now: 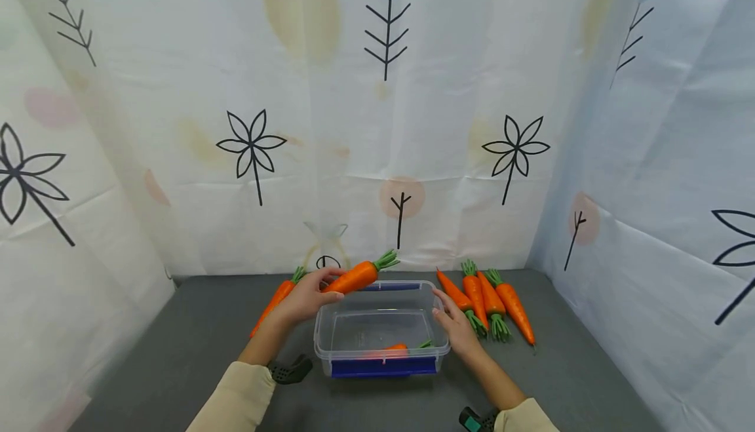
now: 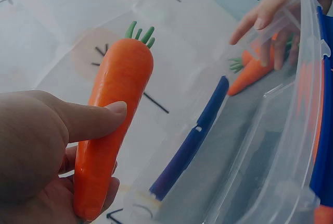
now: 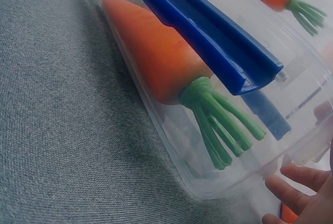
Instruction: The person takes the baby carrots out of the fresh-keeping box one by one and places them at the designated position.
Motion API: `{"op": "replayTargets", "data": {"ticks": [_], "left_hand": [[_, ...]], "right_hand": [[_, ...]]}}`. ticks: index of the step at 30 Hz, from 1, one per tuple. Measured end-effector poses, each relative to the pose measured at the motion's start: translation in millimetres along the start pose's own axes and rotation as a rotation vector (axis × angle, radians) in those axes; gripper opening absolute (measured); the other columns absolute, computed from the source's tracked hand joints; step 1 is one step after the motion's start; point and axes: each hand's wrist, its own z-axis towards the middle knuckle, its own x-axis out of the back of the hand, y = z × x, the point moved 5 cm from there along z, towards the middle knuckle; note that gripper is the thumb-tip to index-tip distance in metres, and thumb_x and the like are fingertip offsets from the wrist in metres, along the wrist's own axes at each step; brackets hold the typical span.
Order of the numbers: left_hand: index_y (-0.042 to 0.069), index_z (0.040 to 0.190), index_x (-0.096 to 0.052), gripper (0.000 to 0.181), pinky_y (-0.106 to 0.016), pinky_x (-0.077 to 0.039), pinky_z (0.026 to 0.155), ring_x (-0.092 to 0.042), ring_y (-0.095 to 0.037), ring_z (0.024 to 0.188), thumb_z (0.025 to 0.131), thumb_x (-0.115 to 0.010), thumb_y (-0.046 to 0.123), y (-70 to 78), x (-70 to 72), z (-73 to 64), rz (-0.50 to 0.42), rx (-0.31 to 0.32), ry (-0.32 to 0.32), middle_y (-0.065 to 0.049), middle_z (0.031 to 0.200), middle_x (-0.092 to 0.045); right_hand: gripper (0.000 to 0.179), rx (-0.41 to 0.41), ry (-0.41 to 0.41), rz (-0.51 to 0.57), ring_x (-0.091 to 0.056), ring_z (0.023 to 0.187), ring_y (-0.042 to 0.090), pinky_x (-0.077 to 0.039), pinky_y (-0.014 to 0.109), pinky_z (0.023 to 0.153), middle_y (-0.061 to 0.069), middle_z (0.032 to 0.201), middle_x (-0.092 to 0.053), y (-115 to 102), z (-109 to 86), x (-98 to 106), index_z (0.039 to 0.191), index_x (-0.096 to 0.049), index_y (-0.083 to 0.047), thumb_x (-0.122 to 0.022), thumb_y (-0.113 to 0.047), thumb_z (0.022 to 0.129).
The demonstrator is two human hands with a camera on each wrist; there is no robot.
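My left hand [image 1: 303, 299] holds an orange carrot [image 1: 356, 278] with green stem ends, thumb on one side and fingers on the other. The carrot is tilted, stem end up, above the back left of a clear plastic box [image 1: 319, 337] with blue latches. Inside the box, along its front wall, lies another carrot [image 3: 156, 52], seen through the plastic in the right wrist view. At the box's right side, my right hand [image 1: 459, 332] touches the rim and wall with extended fingers. In the left wrist view, part of that hand shows through the plastic.
Several carrots [image 1: 512, 311] lie side by side on the grey table [image 1: 194, 353], right of the box. One more carrot [image 1: 274, 304] lies left of the box, partly behind my left hand. A white patterned curtain [image 1: 377, 124] borders the table at the back and sides.
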Motion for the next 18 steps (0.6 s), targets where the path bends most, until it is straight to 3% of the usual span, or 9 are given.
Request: {"op": "replayTargets", "data": {"ticks": [7, 12, 18], "left_hand": [[0.015, 0.132, -0.057, 0.044, -0.038, -0.05, 0.075, -0.057, -0.023, 0.092, 0.09, -0.071, 0.015, -22.7, 15.4, -12.5, -0.037, 0.068, 0.112, -0.008, 0.111, -0.059], [0.009, 0.134, -0.055, 0.045, -0.037, -0.049, 0.073, -0.057, -0.027, 0.096, 0.092, -0.069, 0.014, -40.6, 24.2, -19.3, -0.026, 0.067, 0.196, -0.014, 0.113, -0.059], [0.005, 0.137, -0.051, 0.047, -0.042, -0.051, 0.079, -0.055, -0.033, 0.103, 0.093, -0.067, 0.013, -65.1, 30.3, -28.7, -0.051, 0.12, 0.288, -0.02, 0.12, -0.055]], "right_hand": [[0.048, -0.02, 0.011, 0.01, -0.034, 0.131, 0.05, -0.031, 0.064, 0.102, 0.025, 0.151, -0.031, 3.2, 0.6, -0.6, 0.149, -0.037, -0.005, -0.047, -0.016, 0.103], [0.047, -0.022, 0.015, 0.003, -0.035, 0.131, 0.05, -0.031, 0.063, 0.102, 0.024, 0.151, -0.032, 1.5, 0.7, -0.2, 0.148, -0.039, -0.005, -0.047, -0.018, 0.103], [0.047, -0.02, 0.023, 0.0, -0.034, 0.131, 0.05, -0.031, 0.063, 0.103, 0.024, 0.151, -0.031, 3.7, 0.2, 0.0, 0.147, -0.039, -0.004, -0.047, -0.017, 0.103]]}}
